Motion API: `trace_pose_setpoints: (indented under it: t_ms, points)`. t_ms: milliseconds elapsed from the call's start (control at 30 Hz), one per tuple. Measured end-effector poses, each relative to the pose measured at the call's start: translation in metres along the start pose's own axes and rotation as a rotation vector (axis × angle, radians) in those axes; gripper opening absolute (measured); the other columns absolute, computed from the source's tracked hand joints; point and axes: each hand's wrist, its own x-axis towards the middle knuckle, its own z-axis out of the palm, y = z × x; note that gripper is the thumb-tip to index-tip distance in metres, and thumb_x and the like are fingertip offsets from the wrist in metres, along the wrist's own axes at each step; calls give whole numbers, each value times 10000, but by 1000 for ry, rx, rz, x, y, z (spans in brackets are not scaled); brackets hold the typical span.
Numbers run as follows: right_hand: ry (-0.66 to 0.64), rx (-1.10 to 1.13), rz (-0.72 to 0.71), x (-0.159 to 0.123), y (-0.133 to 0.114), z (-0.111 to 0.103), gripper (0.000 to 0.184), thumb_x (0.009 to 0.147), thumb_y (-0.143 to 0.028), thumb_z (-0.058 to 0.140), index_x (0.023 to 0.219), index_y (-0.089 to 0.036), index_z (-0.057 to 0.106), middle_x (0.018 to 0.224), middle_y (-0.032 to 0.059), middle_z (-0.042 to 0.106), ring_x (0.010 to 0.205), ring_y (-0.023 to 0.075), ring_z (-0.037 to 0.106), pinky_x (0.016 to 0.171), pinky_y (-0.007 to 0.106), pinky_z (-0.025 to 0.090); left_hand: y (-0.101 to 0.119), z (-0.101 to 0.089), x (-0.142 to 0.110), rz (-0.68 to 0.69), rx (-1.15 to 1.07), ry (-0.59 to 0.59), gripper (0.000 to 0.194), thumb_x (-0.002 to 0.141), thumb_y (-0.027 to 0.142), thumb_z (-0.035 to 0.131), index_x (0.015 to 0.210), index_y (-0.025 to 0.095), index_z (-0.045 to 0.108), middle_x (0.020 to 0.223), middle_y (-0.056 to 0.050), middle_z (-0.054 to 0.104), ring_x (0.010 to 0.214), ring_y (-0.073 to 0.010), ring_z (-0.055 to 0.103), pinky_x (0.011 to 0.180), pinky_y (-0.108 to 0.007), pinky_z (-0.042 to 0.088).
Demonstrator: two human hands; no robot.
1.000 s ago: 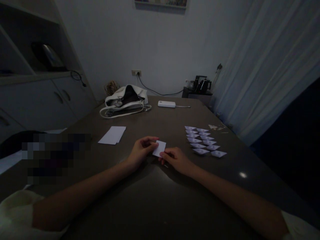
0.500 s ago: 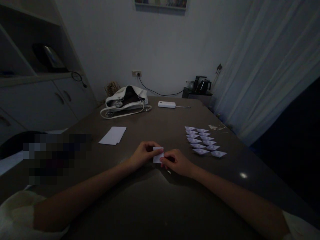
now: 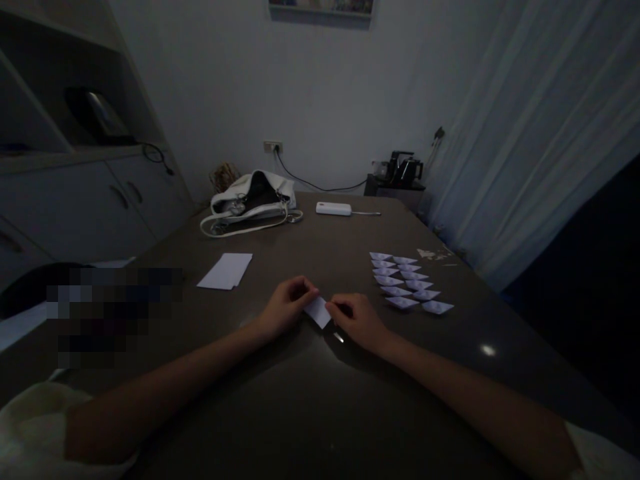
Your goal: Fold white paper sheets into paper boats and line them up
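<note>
A small white folded paper [image 3: 319, 311] lies low over the dark table [image 3: 310, 400], pinched from both sides. My left hand [image 3: 286, 308] grips its left edge with curled fingers. My right hand [image 3: 357, 322] pinches its right edge, fingers closed. To the right, several small folded paper boats [image 3: 409, 283] lie in two rows on the table. A stack of white sheets [image 3: 225, 270] sits to the left, beyond my left hand.
A white handbag [image 3: 250, 200] and a white power bank [image 3: 333, 209] with a cable lie at the table's far end. Paper scraps [image 3: 433, 254] rest near the right edge. Cabinets stand at the left, a curtain at the right, a kettle [image 3: 404, 169] behind.
The paper has been lowered towards the table and turned flatter between my fingers. Both hands shifted slightly but kept their grip.
</note>
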Motion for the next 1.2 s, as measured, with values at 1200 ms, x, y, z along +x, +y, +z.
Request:
trace_pose_setpoints:
  t_ms: [1200]
  points:
    - [-529, -448, -402, -4, -13, -44, 108, 829, -288, 643, 824, -182, 626, 807, 8, 632, 765, 143, 570, 643, 235, 358, 10, -28, 3, 244, 549, -526, 266, 791, 375, 680, 993, 203, 699, 823, -19, 561, 773, -152, 546, 684, -240, 386]
